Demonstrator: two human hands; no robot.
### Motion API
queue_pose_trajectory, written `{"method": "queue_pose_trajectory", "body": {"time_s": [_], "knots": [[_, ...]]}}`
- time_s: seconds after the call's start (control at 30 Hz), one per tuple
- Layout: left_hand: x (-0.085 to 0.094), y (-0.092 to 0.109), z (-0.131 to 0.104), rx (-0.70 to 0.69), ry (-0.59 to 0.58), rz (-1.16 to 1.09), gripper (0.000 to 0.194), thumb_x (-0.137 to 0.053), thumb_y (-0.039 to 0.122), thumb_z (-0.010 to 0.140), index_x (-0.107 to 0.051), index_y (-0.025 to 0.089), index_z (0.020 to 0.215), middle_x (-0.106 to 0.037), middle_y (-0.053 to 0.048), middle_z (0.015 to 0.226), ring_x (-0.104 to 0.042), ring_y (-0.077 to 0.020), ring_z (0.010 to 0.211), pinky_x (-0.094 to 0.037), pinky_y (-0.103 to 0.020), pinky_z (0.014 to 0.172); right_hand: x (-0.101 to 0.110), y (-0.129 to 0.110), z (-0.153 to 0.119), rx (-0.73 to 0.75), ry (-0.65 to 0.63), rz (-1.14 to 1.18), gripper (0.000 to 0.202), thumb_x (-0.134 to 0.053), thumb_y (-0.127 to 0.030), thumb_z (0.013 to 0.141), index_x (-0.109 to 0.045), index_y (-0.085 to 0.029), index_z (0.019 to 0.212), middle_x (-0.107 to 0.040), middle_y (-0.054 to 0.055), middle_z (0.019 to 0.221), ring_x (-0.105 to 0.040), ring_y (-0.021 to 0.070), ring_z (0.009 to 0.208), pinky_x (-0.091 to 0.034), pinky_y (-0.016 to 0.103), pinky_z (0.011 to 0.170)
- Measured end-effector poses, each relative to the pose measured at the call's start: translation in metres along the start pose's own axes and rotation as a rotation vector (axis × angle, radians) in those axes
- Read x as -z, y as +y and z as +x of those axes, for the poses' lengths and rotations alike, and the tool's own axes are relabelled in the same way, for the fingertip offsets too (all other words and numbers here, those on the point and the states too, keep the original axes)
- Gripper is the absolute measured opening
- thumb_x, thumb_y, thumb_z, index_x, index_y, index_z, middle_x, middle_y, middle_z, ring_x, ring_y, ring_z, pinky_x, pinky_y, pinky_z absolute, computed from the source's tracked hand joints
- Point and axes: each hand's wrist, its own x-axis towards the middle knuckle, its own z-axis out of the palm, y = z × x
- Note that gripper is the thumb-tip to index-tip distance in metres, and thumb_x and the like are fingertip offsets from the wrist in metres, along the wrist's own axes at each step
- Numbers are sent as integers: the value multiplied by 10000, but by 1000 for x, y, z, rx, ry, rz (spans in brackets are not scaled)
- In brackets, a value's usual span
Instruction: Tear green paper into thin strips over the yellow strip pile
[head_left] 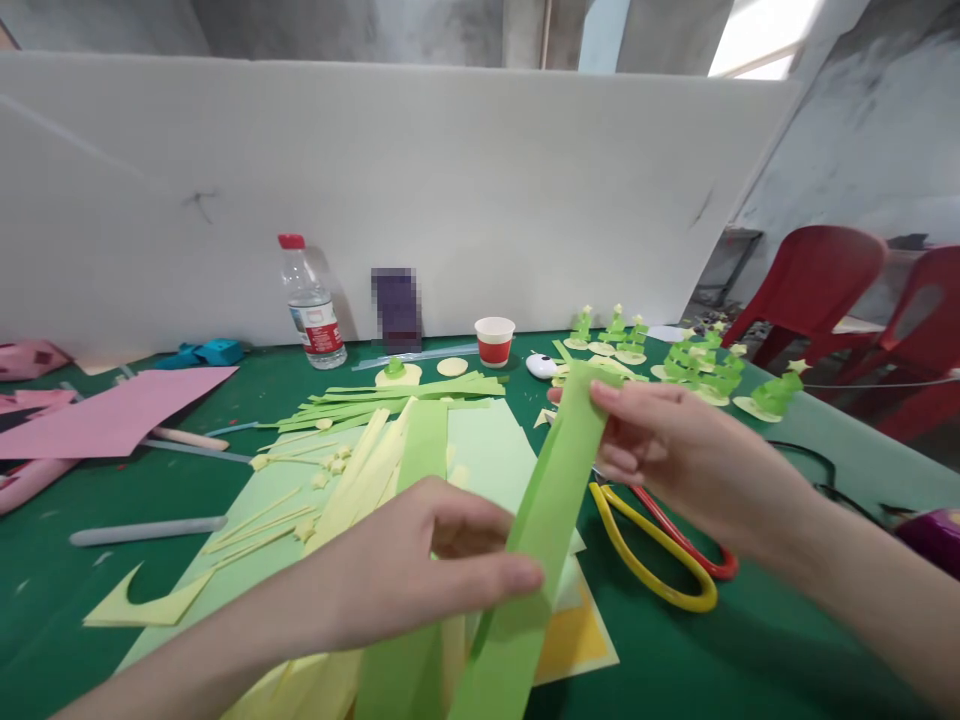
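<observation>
Long, light-green paper strip [559, 490] between my hands, long axis slanting away rightward. My right grip [675, 450] pinches far end closed; left grip [420, 570], nearer me, loosely closed on left edge partway down.

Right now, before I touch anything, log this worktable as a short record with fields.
left hand: thumb over the lower part of the held strip; firmness of grip unclear
right hand: pinching the strip's upper end
held strip: green, slanted, upper end leaning right
scissors: yellow and red handles, below the right hand
loose green strips: piled behind the left hand
star-topped figures: green, on pale round bases, far right
bottle: upright, red cap
cup: upright, red and white
</observation>
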Motion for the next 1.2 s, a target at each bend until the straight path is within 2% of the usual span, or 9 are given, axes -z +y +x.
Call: {"method": "queue_pose_trajectory", "body": {"time_s": [0.13,0.27,0.47,0.57,0.7,0.87,0.93,1.07,1.2], "knots": [[-12,5,1,13,220,-25,289,-568,392,752,-611,140,617,-438,41,522,-344,-70,473,-268,-174,426,-19,9,-10,-19,-122,-44,292,-641,-398,728,-633,-179,535,-513,-16,522,-455,68,483,-383,191,468],[-15,9,1,4,240,15,325,-552,341,767,-545,141,512,-276,66,440,-206,-55,414,-164,-201,377,-23,12,-15,22,-106,-153,266,-603,-371,769,-655,-197,575,-553,-17,533,-494,75,489,-413,199,504],[-13,9,-1,14,200,4,370,-518,329,780,-437,157,463,-270,62,439,-216,-56,406,-165,-202,375,-19,12,-16,56,-4,-249,247,-653,-321,723,-617,-184,520,-543,-17,505,-478,78,486,-385,196,478],[-15,7,-1,41,175,6,383,-511,355,779,-411,163,464,-382,44,447,-272,-64,413,-198,-204,391,-20,13,-16,38,26,-215,245,-684,-311,686,-596,-183,496,-530,-19,484,-462,79,469,-383,196,464],[-17,6,-1,83,176,19,390,-502,387,782,-426,165,471,-546,1,505,-398,-92,436,-241,-214,414,-22,15,-14,15,52,-165,227,-712,-298,655,-592,-185,499,-533,-22,483,-471,78,471,-384,186,453],[-16,6,0,99,180,30,378,-505,426,779,-527,157,515,-591,-15,550,-497,-127,483,-277,-222,439,-21,14,-16,10,54,-142,218,-717,-302,646,-601,-188,501,-533,-24,484,-469,74,469,-390,183,453],[-16,5,-1,86,180,30,380,-502,423,788,-544,153,523,-568,-8,539,-485,-121,482,-264,-221,439,-20,13,-16,19,49,-148,217,-713,-311,648,-602,-190,506,-533,-21,491,-470,79,474,-390,191,458],[-13,7,-2,-2,205,-25,340,-511,350,801,-539,159,521,-385,48,466,-293,-66,426,-201,-208,412,-21,12,-14,-15,-34,-219,168,-717,-283,631,-616,-192,531,-542,-22,524,-450,83,487,-344,199,434],[-11,10,-2,-81,247,-72,347,-508,299,800,-447,162,487,-261,60,472,-220,-66,441,-180,-205,409,-23,14,-13,-90,-133,-253,145,-698,-244,644,-610,-181,547,-595,-14,592,-467,84,541,-312,190,441]]}}
